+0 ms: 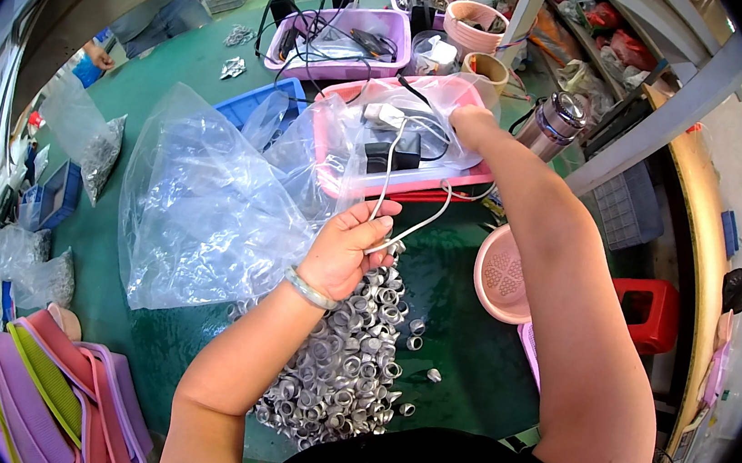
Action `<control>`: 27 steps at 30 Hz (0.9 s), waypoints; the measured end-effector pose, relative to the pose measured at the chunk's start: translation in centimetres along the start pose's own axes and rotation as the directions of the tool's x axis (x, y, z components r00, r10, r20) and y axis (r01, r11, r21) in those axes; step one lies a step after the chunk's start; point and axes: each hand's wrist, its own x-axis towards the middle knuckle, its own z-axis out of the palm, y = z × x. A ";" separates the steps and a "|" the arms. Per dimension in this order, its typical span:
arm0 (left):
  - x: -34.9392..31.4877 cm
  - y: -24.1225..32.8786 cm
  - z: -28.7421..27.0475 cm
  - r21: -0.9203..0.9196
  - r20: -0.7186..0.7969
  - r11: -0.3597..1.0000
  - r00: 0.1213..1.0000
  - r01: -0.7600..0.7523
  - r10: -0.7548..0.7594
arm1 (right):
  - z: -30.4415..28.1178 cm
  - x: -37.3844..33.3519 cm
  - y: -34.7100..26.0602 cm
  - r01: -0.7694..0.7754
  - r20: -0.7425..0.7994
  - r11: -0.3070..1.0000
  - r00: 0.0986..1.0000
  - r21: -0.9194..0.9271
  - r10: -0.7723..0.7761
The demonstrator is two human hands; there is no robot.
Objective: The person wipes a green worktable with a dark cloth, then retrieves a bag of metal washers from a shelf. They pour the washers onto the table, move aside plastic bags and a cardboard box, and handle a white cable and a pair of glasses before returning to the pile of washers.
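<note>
Over the near middle of the green tabletop, the left hand is raised above the far end of a heap of silvery metal rings. Its forearm slants up and to the right from the lower edge, with a pale bracelet around the wrist. Thumb and fingers are closed on a white cable, which rises from the grip into the pink basket and also loops out to the right of the hand.

The right arm reaches much farther, running up and leftward from the lower right, only slightly bent. The right hand is at the far right part of the pink basket, beside clear plastic film; its fingers are hidden, so whether they grip anything cannot be told. The two hands are well apart.

Within the basket lie a white plug and a black adapter. To the left of the left hand a large clear plastic bag is spread out. A steel flask stands to the right of the basket, beyond the right forearm.
</note>
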 end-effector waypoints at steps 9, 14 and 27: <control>-0.5 0.3 1.0 0.022 -0.064 1.000 0.998 0.007 -0.006 | 0.9 0.3 0.5 0.054 -0.071 0.996 0.996 0.064 -0.049; -0.6 0.2 0.8 0.021 -0.074 1.000 0.997 0.008 -0.006 | 1.8 0.9 0.6 0.041 -0.054 0.998 0.998 0.048 -0.038; -0.5 -1.3 -0.4 0.012 -0.029 1.000 1.000 0.005 -0.005 | 2.5 1.2 0.6 -0.092 -0.031 0.993 0.995 -0.067 0.090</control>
